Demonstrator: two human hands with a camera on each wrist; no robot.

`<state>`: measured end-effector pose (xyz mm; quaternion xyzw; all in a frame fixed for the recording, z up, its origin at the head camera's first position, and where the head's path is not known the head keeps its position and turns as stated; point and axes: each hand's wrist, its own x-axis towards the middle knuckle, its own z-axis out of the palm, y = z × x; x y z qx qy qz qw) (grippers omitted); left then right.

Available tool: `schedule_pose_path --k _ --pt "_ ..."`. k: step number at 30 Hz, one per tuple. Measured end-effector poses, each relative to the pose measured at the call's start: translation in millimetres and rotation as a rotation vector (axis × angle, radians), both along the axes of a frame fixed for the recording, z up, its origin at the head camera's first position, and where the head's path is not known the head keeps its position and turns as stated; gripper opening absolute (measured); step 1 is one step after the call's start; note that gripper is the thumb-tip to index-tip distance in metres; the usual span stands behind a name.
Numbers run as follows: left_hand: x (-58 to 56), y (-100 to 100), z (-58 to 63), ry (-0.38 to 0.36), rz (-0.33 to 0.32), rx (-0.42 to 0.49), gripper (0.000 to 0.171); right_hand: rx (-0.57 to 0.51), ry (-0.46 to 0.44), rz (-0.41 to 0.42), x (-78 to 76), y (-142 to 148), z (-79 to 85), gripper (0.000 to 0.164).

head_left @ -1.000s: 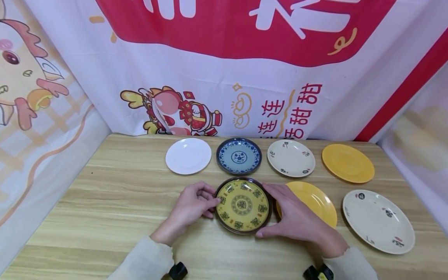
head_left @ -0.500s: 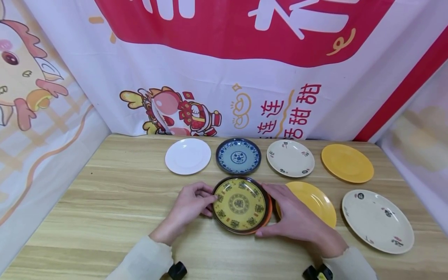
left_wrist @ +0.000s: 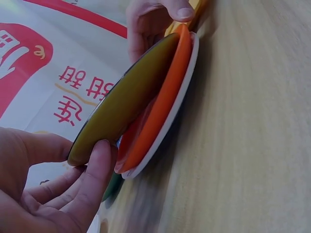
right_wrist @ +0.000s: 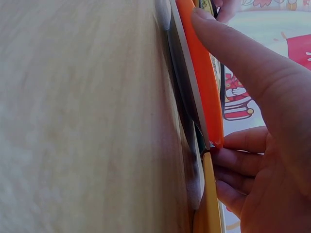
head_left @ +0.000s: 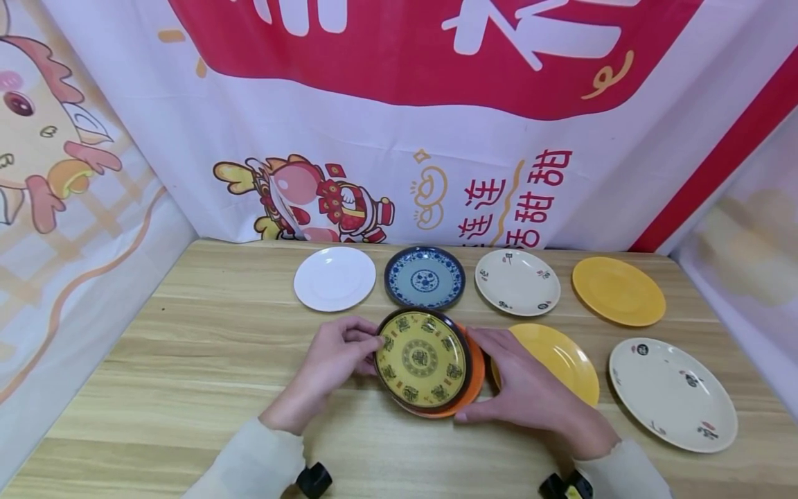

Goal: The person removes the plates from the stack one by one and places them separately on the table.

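My left hand (head_left: 333,360) pinches the left rim of a round yellow-green plate (head_left: 420,359) with a dark edge and black motifs. In the left wrist view this plate tilts up off an orange plate (left_wrist: 167,97), its near side raised and a wedge of space between them. A pale plate (left_wrist: 179,99) lies right under the orange one. Around the right side of this stack my right hand (head_left: 530,384) holds the orange plate's rim, thumb in front and fingers behind, as the right wrist view shows.
Along the back stand a white plate (head_left: 334,278), a blue-patterned plate (head_left: 425,277), a cream plate with small motifs (head_left: 518,281) and a yellow plate (head_left: 619,291). Another yellow plate (head_left: 561,357) lies behind my right hand; a larger cream plate (head_left: 673,395) is at the right.
The yellow-green plate has shifted left and up with my left hand, uncovering more of the orange plate beneath. My right hand has stayed in place.
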<state>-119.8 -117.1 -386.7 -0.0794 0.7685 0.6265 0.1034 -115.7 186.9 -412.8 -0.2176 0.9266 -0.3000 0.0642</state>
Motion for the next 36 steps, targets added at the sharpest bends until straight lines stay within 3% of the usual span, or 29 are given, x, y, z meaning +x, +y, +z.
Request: schedule_pose_path --k 15,36 --pt "0.6 -8.6 1.4 -0.04 -0.057 0.107 0.034 0.01 -0.005 -0.002 -0.5 -0.5 0.3 0.128" --pt "4.4 -24.8 2.2 -0.031 -0.002 0.186 0.037 -0.004 0.016 0.003 0.8 -0.6 0.6 0.126"
